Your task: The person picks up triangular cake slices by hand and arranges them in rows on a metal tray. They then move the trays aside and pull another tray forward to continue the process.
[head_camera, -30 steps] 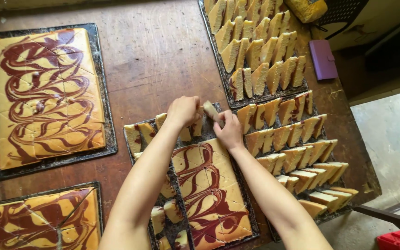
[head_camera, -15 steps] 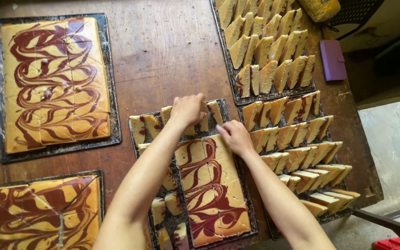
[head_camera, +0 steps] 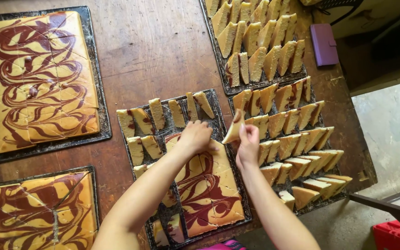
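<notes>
1. The right hand (head_camera: 247,147) pinches a triangular yellow cake wedge (head_camera: 234,127) upright by its edge, over the gap between two dark metal trays
2. The left hand (head_camera: 194,136) lies fingers-down on the marbled chocolate-swirl cake slab (head_camera: 207,185), seemingly steadying it
3. Both forearms reach up across the brown wooden bench (head_camera: 153,51)
</notes>
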